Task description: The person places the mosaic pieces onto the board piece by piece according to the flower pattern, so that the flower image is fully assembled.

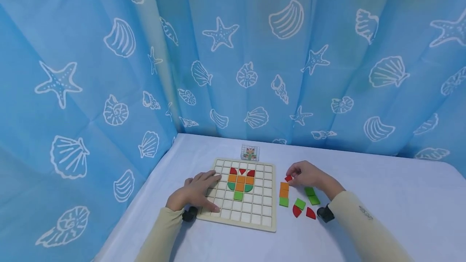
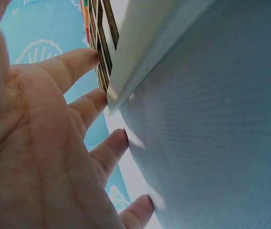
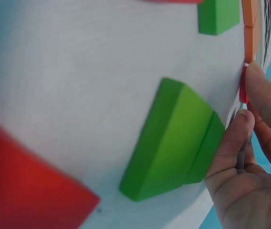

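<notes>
A square grid board (image 1: 225, 224) lies on the white table, holding a tulip-like pattern of red, orange and green tiles (image 1: 240, 179). My left hand (image 1: 198, 189) rests spread over the board's left side. In the left wrist view, the straight fingers (image 2: 85, 109) reach the board's edge and the cloth beside it. Right of the board, my right hand (image 1: 307, 174) pinches a small red tile (image 1: 288, 178) between thumb and fingers, low over the table. In the right wrist view, the thumb (image 3: 264, 90) covers part of that red tile (image 3: 243, 85).
Loose orange tiles (image 1: 284, 189) and a light green one (image 1: 283, 201) line up beside the board. Green tiles (image 1: 312, 195) and red quarter-round tiles (image 1: 310, 213) lie nearer the right wrist. A small pattern card (image 1: 250, 153) sits behind the board, before a blue shell-print curtain (image 1: 233, 72).
</notes>
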Tool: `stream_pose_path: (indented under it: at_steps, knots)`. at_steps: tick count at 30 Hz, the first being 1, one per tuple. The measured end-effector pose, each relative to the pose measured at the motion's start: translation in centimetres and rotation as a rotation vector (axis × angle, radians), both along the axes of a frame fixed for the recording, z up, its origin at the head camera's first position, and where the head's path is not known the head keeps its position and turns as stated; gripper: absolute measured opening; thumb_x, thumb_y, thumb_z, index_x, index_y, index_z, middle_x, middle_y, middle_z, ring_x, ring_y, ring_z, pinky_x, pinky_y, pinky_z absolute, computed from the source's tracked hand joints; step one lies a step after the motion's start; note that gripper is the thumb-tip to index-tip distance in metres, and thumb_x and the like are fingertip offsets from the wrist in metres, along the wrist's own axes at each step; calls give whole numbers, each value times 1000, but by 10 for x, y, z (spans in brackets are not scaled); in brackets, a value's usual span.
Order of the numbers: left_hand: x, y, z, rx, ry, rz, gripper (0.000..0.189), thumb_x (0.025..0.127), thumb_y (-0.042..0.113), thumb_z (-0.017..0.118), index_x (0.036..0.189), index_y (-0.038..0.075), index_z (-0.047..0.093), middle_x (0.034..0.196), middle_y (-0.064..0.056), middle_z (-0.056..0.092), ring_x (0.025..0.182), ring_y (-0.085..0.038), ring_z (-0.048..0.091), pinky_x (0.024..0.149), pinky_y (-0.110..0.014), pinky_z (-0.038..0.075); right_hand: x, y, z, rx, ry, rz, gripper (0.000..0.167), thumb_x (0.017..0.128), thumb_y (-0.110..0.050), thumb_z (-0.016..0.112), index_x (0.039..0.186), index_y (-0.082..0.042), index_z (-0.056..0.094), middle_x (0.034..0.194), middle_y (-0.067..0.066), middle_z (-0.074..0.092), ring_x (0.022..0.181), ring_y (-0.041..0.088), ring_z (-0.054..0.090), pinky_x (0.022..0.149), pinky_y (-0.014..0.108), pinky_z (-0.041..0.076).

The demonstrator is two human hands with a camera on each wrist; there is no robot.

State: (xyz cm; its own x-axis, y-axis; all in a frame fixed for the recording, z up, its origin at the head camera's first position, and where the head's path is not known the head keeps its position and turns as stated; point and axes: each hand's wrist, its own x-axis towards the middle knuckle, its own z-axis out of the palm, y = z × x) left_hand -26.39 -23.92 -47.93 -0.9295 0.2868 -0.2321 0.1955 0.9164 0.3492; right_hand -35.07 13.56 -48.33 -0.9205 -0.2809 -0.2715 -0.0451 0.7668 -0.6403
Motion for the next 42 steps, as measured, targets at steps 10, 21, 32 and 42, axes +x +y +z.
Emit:
stream_pose_path:
  at_steps: [10, 21, 32, 42]
  knots:
    - [-4, 0, -1, -7, -2, 6, 106, 67, 56, 86, 154, 27, 33, 163, -2, 25, 149, -32, 21, 113, -66, 21, -6, 1, 4, 37, -14, 44, 24, 80, -18, 82, 100, -11, 69, 93, 6, 59, 94, 21, 53, 75, 30, 51]
    - [0, 4, -3, -5, -20, -17, 105, 68, 58, 84, 155, 27, 33, 164, -3, 24, 150, -32, 21, 113, -66, 20, 2, 5, -3, 83, 6, 54, 25, 79, -20, 83, 97, -11, 67, 91, 6, 59, 90, 20, 53, 74, 30, 51]
    - [-6, -5, -1, -11, -9, -10, 107, 68, 56, 85, 155, 26, 31, 164, -5, 23, 150, -34, 19, 113, -69, 18, -4, -7, 6, 109, 70, 19, 22, 83, -21, 80, 92, -10, 62, 91, 7, 59, 85, 21, 55, 73, 30, 53]
    - [-5, -3, -3, 16, -13, -12, 106, 68, 56, 85, 155, 26, 32, 164, -5, 23, 150, -33, 19, 113, -69, 17, -5, -12, 14, 21, 195, -74, 24, 93, -16, 69, 113, -5, 71, 107, 13, 67, 94, 25, 59, 80, 35, 57]
